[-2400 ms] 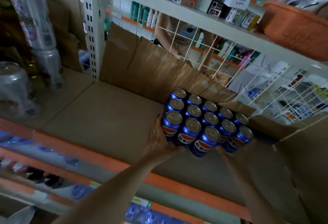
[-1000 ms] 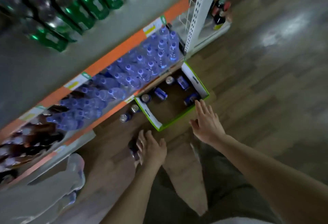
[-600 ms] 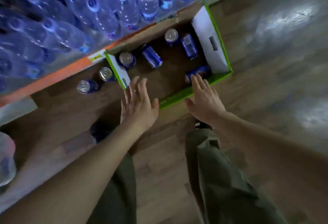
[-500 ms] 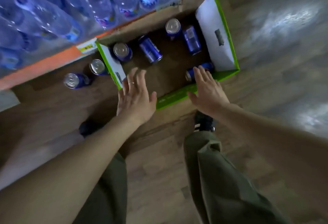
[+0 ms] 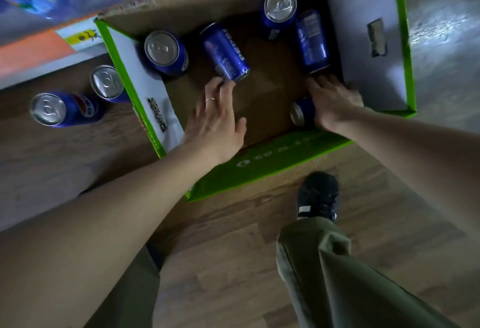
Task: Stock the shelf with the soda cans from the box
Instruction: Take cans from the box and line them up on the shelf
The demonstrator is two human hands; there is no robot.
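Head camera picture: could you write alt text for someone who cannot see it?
A person reaches both hands into an open box on the floor: the left hand touches a lying can, the right hand covers another can. Three more cans are inside; two stand outside, left.

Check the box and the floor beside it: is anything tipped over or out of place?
Yes. In the box, three cans lie on their sides: one by the left hand, one at the right wall, one under the right hand. Two cans stand outside, on the floor.
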